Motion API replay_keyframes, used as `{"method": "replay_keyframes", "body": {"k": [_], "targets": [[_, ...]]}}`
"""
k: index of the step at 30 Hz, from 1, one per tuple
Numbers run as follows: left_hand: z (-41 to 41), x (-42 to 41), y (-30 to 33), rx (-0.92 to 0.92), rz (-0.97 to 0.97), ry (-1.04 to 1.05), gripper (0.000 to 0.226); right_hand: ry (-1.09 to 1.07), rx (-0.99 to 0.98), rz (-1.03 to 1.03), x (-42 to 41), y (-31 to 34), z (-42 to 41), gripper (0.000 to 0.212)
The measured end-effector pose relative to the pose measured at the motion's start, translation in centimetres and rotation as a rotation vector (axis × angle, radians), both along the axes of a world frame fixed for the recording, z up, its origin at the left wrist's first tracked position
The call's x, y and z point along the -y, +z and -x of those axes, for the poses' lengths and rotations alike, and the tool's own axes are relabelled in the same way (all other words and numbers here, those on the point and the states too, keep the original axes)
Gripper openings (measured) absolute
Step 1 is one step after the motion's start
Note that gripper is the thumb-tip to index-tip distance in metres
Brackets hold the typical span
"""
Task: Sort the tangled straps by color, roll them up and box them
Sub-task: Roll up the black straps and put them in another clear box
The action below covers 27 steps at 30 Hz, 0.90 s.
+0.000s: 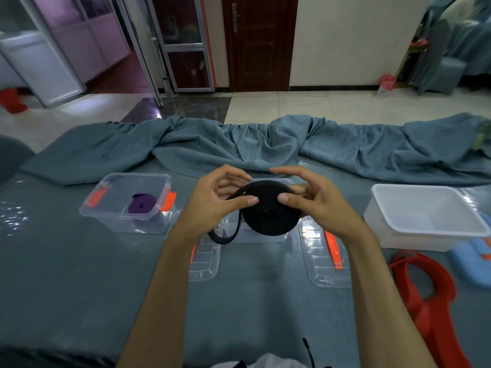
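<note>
Hands meet above the middle clear box (281, 236): the left hand (212, 205) and right hand (316, 200) each pinch the black strap roll (271, 211) at its upper rim with thumb and curled fingers. Its flat face tilts toward the camera, and a loose tail (225, 239) hangs from its left side, nearer the left hand. Boxing it looks like a short drop straight down, once that tail is wound in.

So the rolled-up woven strap (269, 212) is plain black, and the coiled strap in the clear plastic box (125, 203) is purple (140, 205). Box latches (168, 200) are bright orange, the rectangular plastic tub (425, 219) is white, tablecloth (66, 274) is solid grey-blue.
</note>
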<state>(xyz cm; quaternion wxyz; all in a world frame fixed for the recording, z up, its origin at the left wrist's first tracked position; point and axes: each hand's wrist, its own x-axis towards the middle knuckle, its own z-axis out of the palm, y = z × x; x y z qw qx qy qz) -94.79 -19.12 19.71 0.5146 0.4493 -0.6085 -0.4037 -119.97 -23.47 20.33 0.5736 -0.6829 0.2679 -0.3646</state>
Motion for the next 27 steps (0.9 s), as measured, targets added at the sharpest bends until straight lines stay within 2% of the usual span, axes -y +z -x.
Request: {"method": "replay_keyframes", "body": {"k": [10, 15, 20, 24, 27], "targets": [[0.6, 0.1, 0.2, 0.041, 0.07, 0.033, 0.026, 0.031, -0.068, 0.005, 0.3, 0.1, -0.1, 0.039], [1.0, 0.2, 0.4, -0.034, 0.066, 0.012, 0.021, 0.007, -0.018, 0.072, 0.4, -0.2, -0.1, 0.031], [1.9, 0.5, 0.2, -0.03, 0.056, -0.011, 0.019, 0.017, -0.062, 0.029, 0.9, -0.4, 0.2, 0.037], [1.0, 0.7, 0.3, -0.024, 0.0, -0.067, 0.026, -0.05, -0.026, 0.106, 0.9, -0.7, 0.3, 0.053], [0.3, 0.6, 0.6, -0.023, -0.011, -0.072, 0.029, -0.072, -0.011, 0.079, 0.9, -0.8, 0.0, 0.041]]}}
